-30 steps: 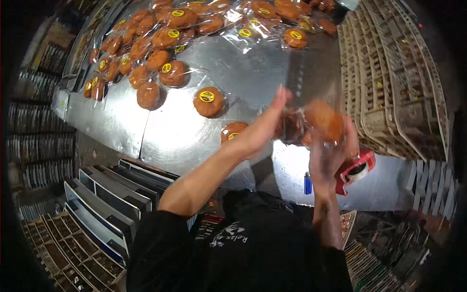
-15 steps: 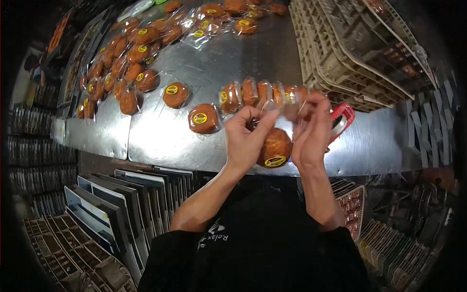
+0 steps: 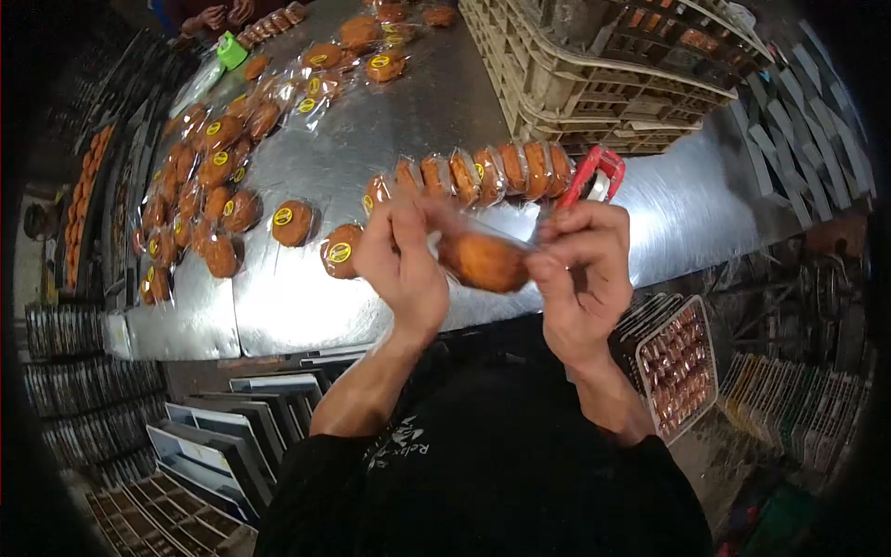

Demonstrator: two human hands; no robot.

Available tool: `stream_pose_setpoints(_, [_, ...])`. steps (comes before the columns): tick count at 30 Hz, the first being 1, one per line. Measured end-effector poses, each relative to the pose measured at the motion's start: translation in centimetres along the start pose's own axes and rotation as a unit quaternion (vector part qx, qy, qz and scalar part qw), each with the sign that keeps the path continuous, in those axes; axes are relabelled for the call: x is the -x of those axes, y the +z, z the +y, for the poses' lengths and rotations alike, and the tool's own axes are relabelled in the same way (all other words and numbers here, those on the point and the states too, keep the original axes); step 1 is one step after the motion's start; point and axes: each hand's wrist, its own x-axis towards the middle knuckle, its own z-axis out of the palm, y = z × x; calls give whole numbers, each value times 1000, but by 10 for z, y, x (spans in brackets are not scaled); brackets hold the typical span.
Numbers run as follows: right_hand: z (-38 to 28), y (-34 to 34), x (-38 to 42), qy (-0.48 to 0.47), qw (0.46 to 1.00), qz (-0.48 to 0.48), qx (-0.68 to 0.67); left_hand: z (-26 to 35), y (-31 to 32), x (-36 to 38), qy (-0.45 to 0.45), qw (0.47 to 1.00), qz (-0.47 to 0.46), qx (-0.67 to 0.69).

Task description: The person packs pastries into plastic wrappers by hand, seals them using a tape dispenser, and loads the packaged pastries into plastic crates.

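Nearest, over the near edge of the metal surface (image 3: pixel 408 116), a plastic-wrapped bun (image 3: pixel 487 264) is held up between the person's two hands. The right hand (image 3: pixel 587 278) pinches the right end of its wrapper between thumb and fingers. The left hand (image 3: pixel 404 269) is curled at the other end, its fingers blurred; I cannot tell whether they pinch. Below the near edge, upright trays (image 3: pixel 218 459) stand to the left and a basket of wrapped packs (image 3: pixel 682 371) to the right.

On the surface, a band of metal runs between the near edge and a row of wrapped buns (image 3: pixel 464 176) standing on their sides, roughly parallel to that edge. A red tape dispenser (image 3: pixel 579 179) stands just beside the row's right end, and more metal stretches from it toward the right end. Left of the row, two labelled buns (image 3: pixel 292 223) lie singly. A heap of wrapped buns (image 3: pixel 216 169) spreads from near the left edge toward the far side; a wide lane of metal separates it from the stacked crates (image 3: pixel 557 88) along the right side. At the far edge, beside a green dispenser (image 3: pixel 230 51) and a second row of buns (image 3: pixel 272 25), are a co-worker's hands (image 3: pixel 214 16).
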Motion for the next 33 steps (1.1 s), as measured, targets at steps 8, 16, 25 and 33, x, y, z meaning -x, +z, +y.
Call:
stream_pose_setpoints(8, [-7, 28, -1, 71, 945, 73, -312, -10, -21, -21, -281, 932, -222, -47])
stream_pose_setpoints(16, [-8, 66, -21, 63, 969, 61, -230, 7, -35, 12, -80, 994, -34, -60])
stream_pose_setpoints(25, [4, 95, -33, 8, 971, -208, -114, -15, -74, -8, 202, 949, 66, -235])
stream_pose_setpoints(33, [20, 56, -46, -3, 976, -217, -21, -12, -50, -4, -140, 989, -30, 20])
